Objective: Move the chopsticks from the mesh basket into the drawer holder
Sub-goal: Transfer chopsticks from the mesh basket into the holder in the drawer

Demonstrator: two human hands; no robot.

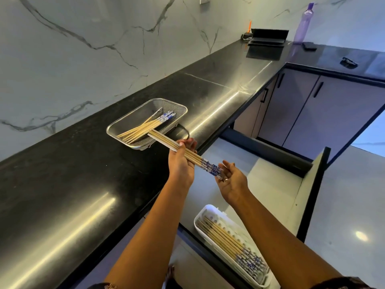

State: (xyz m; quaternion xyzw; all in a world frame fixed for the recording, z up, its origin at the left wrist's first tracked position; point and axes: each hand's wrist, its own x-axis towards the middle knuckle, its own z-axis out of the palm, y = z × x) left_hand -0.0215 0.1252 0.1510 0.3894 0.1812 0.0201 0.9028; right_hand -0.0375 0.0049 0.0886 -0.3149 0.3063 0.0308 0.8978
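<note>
Head view. A long black polished countertop (87,184) runs diagonally from lower left to upper right, backed by a white marble wall with grey veins (83,49); streaks of light reflect off the stone. On the countertop rests the mesh basket (133,122), rectangular, holding several loose chopsticks (145,127) with blue patterned ends toward the far side. The left hand (182,161) grips a bundle of chopsticks (187,155) near its middle, fingers curled over the sticks, held just beyond the countertop edge with the plain tips pointing at the basket. The right hand (232,182) is open, palm upward, its fingertips touching the bundle's blue patterned ends. Below the hands an open drawer (270,184) with a pale grey floor extends from the cabinet. In its near part sits the white drawer holder (203,215), containing a row of chopsticks laid parallel. At the far end of the countertop stand a purple bottle (304,24) and a dark folded object (268,37). Grey cabinet doors with black handles (312,113) fill the corner
</note>
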